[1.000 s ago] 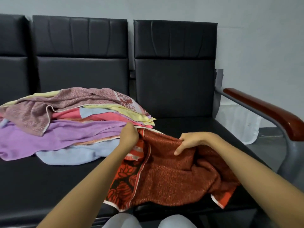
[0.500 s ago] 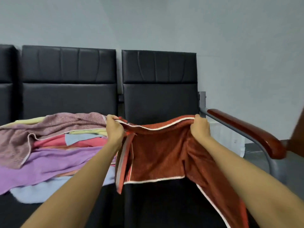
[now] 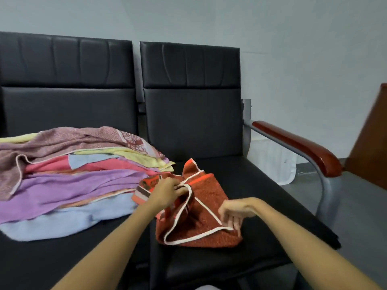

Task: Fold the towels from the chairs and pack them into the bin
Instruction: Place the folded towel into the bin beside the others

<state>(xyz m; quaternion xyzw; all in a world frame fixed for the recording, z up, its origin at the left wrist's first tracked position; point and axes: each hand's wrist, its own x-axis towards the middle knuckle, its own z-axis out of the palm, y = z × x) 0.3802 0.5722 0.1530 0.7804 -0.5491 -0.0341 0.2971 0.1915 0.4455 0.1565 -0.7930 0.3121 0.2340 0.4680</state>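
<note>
So the left hand (image 3: 167, 190) is pinching the white-piped hem of the rust-red terry towel with the orange patterned border (image 3: 206, 225) up near its far-left corner, fingers closed tight on the edge, looks like it's got a couple of layers bunched in there. The right hand (image 3: 234, 212) is lower and closer to the body, fingertips (image 3: 233, 223) pointed down and nipping the same white hem at the near-right corner, with the rest of the hand fairly loose. Between the two hands the hem runs on a diagonal, far-left to near-right, so that's basically the towel's working edge right now, and the cloth is slumped in a half-folded lump on the black padded seat of the right-hand chair (image 3: 247, 183), not lifted off it. The left hand is the one nearer the heap, the right hand is nearer the open seat and the brown wooden armrest (image 3: 297, 146). My guess is the next bit hinges on squaring that diagonal up so the corners meet, otherwise the fold comes out skewed. Just left of the towel, touching its border, sits the messy stack of pink, purple, yellow and pale-blue towels (image 3: 73, 181) on the neighbouring seat. Past the armrest there's something whitish and translucent on the floor (image 3: 274, 162), might be the bin, can't tell for sure.
</note>
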